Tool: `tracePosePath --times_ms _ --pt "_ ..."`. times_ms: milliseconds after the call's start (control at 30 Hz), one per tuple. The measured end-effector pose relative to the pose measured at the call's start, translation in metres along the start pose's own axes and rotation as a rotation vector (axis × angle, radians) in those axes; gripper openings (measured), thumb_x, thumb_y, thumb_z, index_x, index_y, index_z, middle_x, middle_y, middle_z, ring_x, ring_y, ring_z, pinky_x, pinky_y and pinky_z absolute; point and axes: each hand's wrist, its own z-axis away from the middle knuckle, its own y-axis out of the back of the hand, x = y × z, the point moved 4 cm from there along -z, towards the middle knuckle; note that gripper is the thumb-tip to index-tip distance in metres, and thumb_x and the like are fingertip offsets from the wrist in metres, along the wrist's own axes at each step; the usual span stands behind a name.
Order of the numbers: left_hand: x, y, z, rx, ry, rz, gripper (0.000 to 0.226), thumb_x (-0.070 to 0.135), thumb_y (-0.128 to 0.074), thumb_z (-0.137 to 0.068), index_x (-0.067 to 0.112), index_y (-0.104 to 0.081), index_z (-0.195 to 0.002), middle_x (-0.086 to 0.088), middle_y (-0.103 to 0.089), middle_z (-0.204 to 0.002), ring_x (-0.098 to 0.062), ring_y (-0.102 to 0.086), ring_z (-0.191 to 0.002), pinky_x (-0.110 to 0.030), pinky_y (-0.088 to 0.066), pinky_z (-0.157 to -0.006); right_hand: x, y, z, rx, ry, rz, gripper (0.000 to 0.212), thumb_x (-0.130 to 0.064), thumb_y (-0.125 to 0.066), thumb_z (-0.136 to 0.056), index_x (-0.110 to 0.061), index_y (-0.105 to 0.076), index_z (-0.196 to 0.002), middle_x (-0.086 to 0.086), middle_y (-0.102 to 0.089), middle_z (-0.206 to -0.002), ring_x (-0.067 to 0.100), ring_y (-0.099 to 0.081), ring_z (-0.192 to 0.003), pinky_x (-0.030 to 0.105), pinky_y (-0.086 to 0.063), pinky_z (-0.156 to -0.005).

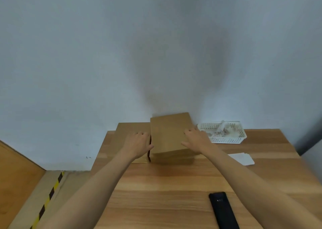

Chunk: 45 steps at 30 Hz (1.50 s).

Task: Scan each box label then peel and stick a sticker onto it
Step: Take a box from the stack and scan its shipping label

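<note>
While both hands reach to the far edge of the wooden table (174, 185), they hold one brown cardboard box (169, 133) between them. The right hand (196, 139) lies on the box's right side, fingers laid over its top face and thumb spread toward the near edge, curled round that side. The left hand (137, 144) is against the box's left side, thumb pointing at the box's near left corner and fingers bent over toward the gap beside it; how firmly it grips cannot be told. The box looks tilted, its top face turned toward the camera, and it seems to rest on other cardboard under it, though the blur hides the edges there.

Just left of it, touching or nearly so, a lower flat stack of cardboard (129, 129) sits against the wall (156, 45) at the table's far left corner. Just right of the box, along the far edge, stands a white perforated basket (226, 139) with pale crumpled scraps inside. Nearer the right edge lies a white sheet (243, 158), flat on the wood. Close to the near edge, right of centre, lies a black handheld device (223, 210), partly under the right forearm.
</note>
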Motion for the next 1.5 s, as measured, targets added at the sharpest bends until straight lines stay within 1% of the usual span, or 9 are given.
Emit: tracePosePath --times_ms 433,633,733,833,1000,1133,1233,1367,1500 --pt "-0.011 -0.099 -0.067 -0.291 0.008 0.112 0.058 0.074 -0.059 -0.085 0.017 -0.058 -0.1 0.001 -0.063 -0.099 -0.021 -0.058 -0.09 -0.034 -0.046 -0.075 0.051 -0.08 -0.032 -0.237 -0.332 -0.153 0.074 -0.05 -0.063 -0.093 -0.001 -0.036 -0.141 0.018 -0.053 -0.137 0.033 -0.055 -0.123 0.04 -0.046 -0.098" --pt "-0.011 -0.122 -0.072 -0.326 0.103 0.307 0.044 0.055 -0.063 -0.091 0.015 -0.056 -0.106 -0.004 -0.064 -0.107 -0.027 -0.062 -0.098 -0.041 -0.053 -0.085 0.058 -0.109 -0.035 -0.191 -0.458 -0.549 0.071 -0.033 -0.07 -0.091 -0.002 -0.034 -0.144 0.016 -0.051 -0.141 0.033 -0.052 -0.128 0.043 -0.047 -0.103" --pt "-0.012 -0.122 -0.07 -0.311 0.121 0.377 0.038 0.049 -0.062 -0.094 0.014 -0.056 -0.107 -0.005 -0.063 -0.107 -0.029 -0.061 -0.099 -0.039 -0.05 -0.081 0.059 -0.11 -0.035 -0.145 -0.475 -0.768 0.073 -0.027 -0.077 -0.084 -0.007 -0.041 -0.143 0.011 -0.055 -0.141 0.028 -0.054 -0.128 0.045 -0.046 -0.107" --pt "-0.022 -0.113 -0.073 -0.295 0.133 0.56 0.027 0.04 -0.066 -0.094 0.015 -0.055 -0.095 -0.004 -0.063 -0.097 -0.025 -0.059 -0.087 -0.036 -0.049 -0.075 0.055 -0.098 -0.034 -0.101 -0.451 -0.905 0.068 -0.021 -0.079 -0.083 -0.009 -0.046 -0.141 0.006 -0.059 -0.135 0.024 -0.056 -0.124 0.04 -0.046 -0.106" --pt "-0.042 -0.075 -0.075 -0.187 0.098 0.834 0.034 0.042 -0.066 -0.095 0.016 -0.068 -0.116 0.003 -0.071 -0.111 -0.018 -0.065 -0.103 -0.034 -0.053 -0.09 0.057 -0.068 -0.031 0.002 -0.407 -1.046 0.051 -0.035 -0.08 -0.083 -0.015 -0.053 -0.121 -0.003 -0.065 -0.112 0.015 -0.064 -0.102 0.033 -0.054 -0.087" --pt "-0.041 -0.029 -0.074 -0.06 0.144 1.089 0.028 0.042 -0.062 -0.099 0.022 -0.07 -0.117 0.01 -0.071 -0.109 -0.004 -0.065 -0.1 -0.021 -0.05 -0.086 0.053 -0.031 -0.036 0.192 -0.393 -1.154 0.041 -0.037 -0.076 -0.087 -0.017 -0.061 -0.119 -0.004 -0.067 -0.111 0.012 -0.064 -0.1 0.026 -0.051 -0.081" --pt "-0.037 -0.004 -0.075 0.034 0.17 1.163 0.035 0.046 -0.061 -0.098 0.02 -0.07 -0.121 0.009 -0.072 -0.111 -0.008 -0.066 -0.103 -0.02 -0.047 -0.08 0.049 -0.005 -0.038 0.242 -0.353 -1.22 0.035 -0.036 -0.074 -0.089 -0.018 -0.063 -0.117 -0.005 -0.067 -0.109 0.008 -0.064 -0.095 0.021 -0.05 -0.074" --pt "-0.035 0.008 -0.071 0.051 0.14 1.205 0.054 0.056 -0.065 -0.092 0.023 -0.062 -0.135 0.01 -0.069 -0.123 -0.007 -0.064 -0.111 -0.026 -0.05 -0.095 0.054 0.014 -0.035 0.288 -0.327 -1.188 0.037 -0.041 -0.069 -0.092 -0.019 -0.061 -0.12 -0.005 -0.065 -0.113 0.012 -0.064 -0.101 0.026 -0.052 -0.082" --pt "-0.029 0.005 -0.065 -0.061 0.08 1.203 0.077 0.07 -0.072 -0.077 0.029 -0.056 -0.14 0.015 -0.066 -0.128 -0.005 -0.062 -0.116 -0.03 -0.049 -0.101 0.062 0.019 -0.031 0.283 -0.364 -1.133 0.036 -0.049 -0.068 -0.09 -0.019 -0.064 -0.108 -0.006 -0.069 -0.107 0.012 -0.066 -0.097 0.038 -0.056 -0.089"
